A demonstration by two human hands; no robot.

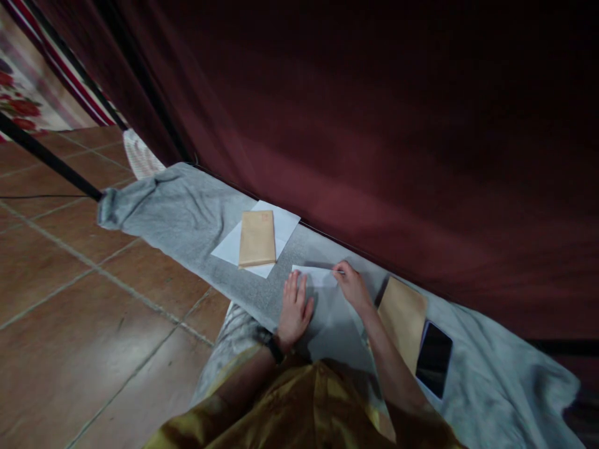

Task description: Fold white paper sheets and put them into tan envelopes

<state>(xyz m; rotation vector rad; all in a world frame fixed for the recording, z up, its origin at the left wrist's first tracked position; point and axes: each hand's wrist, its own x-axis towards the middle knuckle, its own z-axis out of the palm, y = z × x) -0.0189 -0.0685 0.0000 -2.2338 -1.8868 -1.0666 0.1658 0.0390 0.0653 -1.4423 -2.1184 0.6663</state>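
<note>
A white sheet of paper (334, 333) lies in front of me on the grey cloth, mostly in my shadow. Along its far edge runs a brighter strip that looks folded over. My left hand (294, 312) rests flat at the sheet's left side, fingers stretched out and touching the paper. At the far right corner, the thumb and fingers of my right hand (352, 287) pinch the paper's edge. To the left, a brown envelope (257, 238) sits on top of white paper (286, 226). Another brown envelope (403, 315) lies to the right, partly hidden by my right forearm.
A dark-screened phone (434, 360) overlaps the right envelope's edge. The narrow surface is covered with a grey cloth (191, 202), wrinkled at both ends. A dark red curtain (374, 156) hangs close behind it. Brown floor tiles (131, 337) and a black pole (51, 159) are at the left.
</note>
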